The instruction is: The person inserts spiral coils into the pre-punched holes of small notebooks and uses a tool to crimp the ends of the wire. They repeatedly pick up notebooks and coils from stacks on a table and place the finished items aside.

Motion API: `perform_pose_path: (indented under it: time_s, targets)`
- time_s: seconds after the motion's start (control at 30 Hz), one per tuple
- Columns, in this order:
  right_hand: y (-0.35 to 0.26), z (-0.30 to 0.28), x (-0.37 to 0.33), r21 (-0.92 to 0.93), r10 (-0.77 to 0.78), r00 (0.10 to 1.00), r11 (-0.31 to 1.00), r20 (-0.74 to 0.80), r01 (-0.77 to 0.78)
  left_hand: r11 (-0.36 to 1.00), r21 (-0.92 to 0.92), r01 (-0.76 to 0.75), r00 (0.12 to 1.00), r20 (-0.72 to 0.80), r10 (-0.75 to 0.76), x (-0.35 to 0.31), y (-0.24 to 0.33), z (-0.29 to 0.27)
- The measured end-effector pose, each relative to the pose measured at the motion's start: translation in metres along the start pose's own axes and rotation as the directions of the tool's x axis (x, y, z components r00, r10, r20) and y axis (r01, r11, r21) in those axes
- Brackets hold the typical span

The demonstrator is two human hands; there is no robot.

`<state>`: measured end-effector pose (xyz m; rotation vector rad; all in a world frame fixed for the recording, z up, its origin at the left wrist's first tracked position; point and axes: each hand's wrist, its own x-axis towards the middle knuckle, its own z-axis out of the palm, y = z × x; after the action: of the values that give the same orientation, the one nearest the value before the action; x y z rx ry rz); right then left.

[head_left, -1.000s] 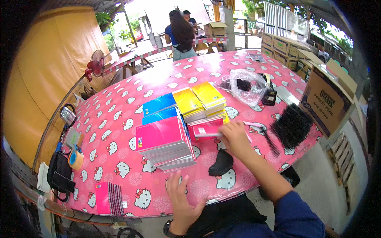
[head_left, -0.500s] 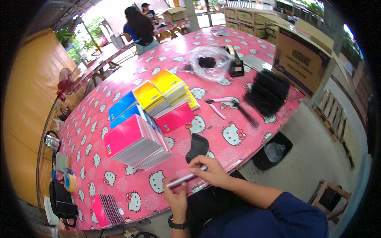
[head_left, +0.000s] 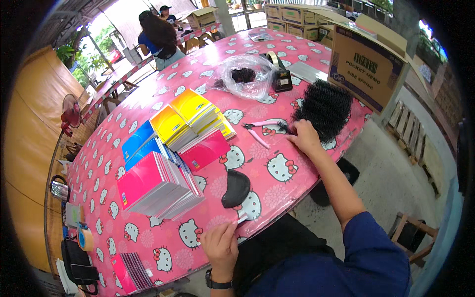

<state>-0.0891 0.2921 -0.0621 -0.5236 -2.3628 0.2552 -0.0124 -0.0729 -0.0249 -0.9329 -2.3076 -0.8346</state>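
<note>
At the near table edge my left hand (head_left: 220,247) is closed around a thin notebook (head_left: 242,218) held edge-on; only its pale end shows past the fingers. My right arm stretches forward, and my right hand (head_left: 307,137) bends its fingers around loose black spiral coils (head_left: 283,126); how many it grips is hidden. Just left of those fingers lie pink-handled pliers (head_left: 258,135). A big pile of black spiral coils (head_left: 324,110) sits behind the right hand. Between the hands rests a dark curved pad (head_left: 236,188).
Stacked pink notebooks (head_left: 153,180), blue ones (head_left: 137,141) and yellow ones (head_left: 190,106) stand left of centre. Spiral-bound pink notebooks (head_left: 131,271) lie front left. A plastic bag (head_left: 247,76), a tape dispenser (head_left: 283,79) and a cardboard box (head_left: 366,69) are farther back. Two people sit beyond.
My right hand has left the notebook and moved forward and right to the loose coils. My left hand keeps the notebook alone. The view has shifted slightly.
</note>
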Motion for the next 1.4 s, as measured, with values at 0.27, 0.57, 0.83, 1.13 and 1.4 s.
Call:
perform_pose_path:
  time_s: [0.27,0.57,0.83,1.13,1.4]
  targets:
    - [0.006,-0.009,0.016,0.203,0.049,0.969,0.974,0.243,-0.1,0.999,-0.003,0.043,0.999,0.006,-0.043,-0.001,-0.005,0.0]
    - [0.02,-0.016,0.031,0.139,0.089,0.968,0.982,0.236,-0.124,0.999,-0.007,0.041,0.999,-0.009,-0.041,0.003,-0.007,0.002]
    - [-0.086,-0.088,-0.026,0.739,-0.508,0.769,0.67,0.389,0.069,0.995,-0.013,0.099,0.995,0.032,-0.098,0.001,-0.02,-0.001]
    - [-0.126,-0.076,-0.078,0.871,-0.646,0.603,0.452,0.468,-0.192,0.993,-0.043,0.111,0.99,0.097,-0.107,0.013,-0.016,-0.004]
    - [-0.124,-0.07,-0.073,0.907,-0.701,0.596,0.405,0.392,-0.119,0.991,-0.043,0.125,0.986,0.112,-0.12,0.012,-0.014,-0.005]
